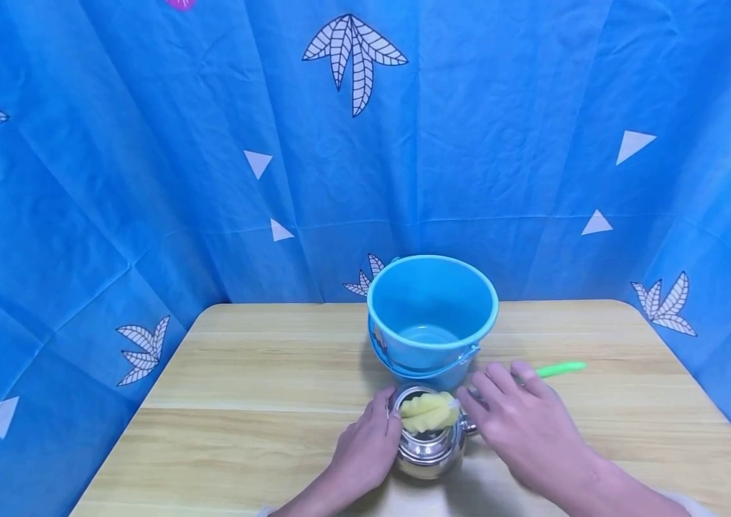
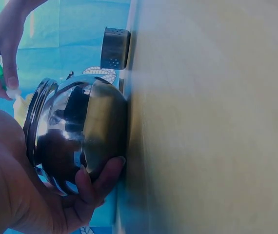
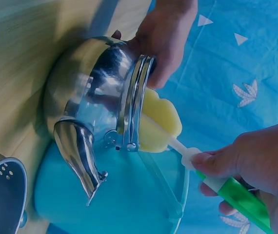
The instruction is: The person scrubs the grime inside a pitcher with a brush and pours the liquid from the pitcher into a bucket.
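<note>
A shiny steel teapot (image 1: 429, 452) with a curved spout (image 3: 78, 153) stands upright on the table, its round mouth uncovered. My left hand (image 1: 368, 445) grips its side, fingers curled round the belly in the left wrist view (image 2: 92, 187). Between thumb and fingers, my right hand (image 1: 527, 424) holds a sponge brush by its green handle (image 3: 244, 202). The brush's pale yellow sponge head (image 1: 430, 412) sits at the teapot's mouth, its lower part hidden inside the rim. A white neck (image 3: 178, 146) joins sponge and handle.
Just behind the teapot stands a light blue bucket (image 1: 433, 345) with its handle hanging down in front. A perforated metal strainer (image 2: 115, 48) rests on the table near the spout side. Blue patterned curtains (image 1: 501, 143) surround the wooden table (image 1: 243, 416).
</note>
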Tool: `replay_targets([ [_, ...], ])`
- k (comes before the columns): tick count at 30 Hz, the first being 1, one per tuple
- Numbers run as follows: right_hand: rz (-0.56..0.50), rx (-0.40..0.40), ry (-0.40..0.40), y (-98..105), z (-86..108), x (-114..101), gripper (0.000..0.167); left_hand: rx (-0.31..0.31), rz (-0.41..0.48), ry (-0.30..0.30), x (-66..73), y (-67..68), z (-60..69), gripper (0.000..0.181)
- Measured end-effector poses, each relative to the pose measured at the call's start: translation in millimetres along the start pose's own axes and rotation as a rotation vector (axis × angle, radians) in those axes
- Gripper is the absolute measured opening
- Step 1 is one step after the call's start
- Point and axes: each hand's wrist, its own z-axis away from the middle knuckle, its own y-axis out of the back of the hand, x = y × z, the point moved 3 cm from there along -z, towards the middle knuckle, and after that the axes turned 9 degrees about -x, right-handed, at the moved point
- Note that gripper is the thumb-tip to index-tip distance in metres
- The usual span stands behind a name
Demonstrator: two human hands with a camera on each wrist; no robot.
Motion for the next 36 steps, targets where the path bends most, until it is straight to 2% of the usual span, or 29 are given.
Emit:
replay_targets([
  [19, -0.009, 0.031, -0.036, 0.0, 3.9, 4.9, 0.044, -0.015, 0.001, 0.028, -0.2, -1.2, -1.3, 0.053],
  [36, -0.056, 0.015, -0.062, 0.0, 6.1, 8.1, 0.047, -0.007, -0.002, 0.013, -0.2, -0.3, -1.1, 0.053],
])
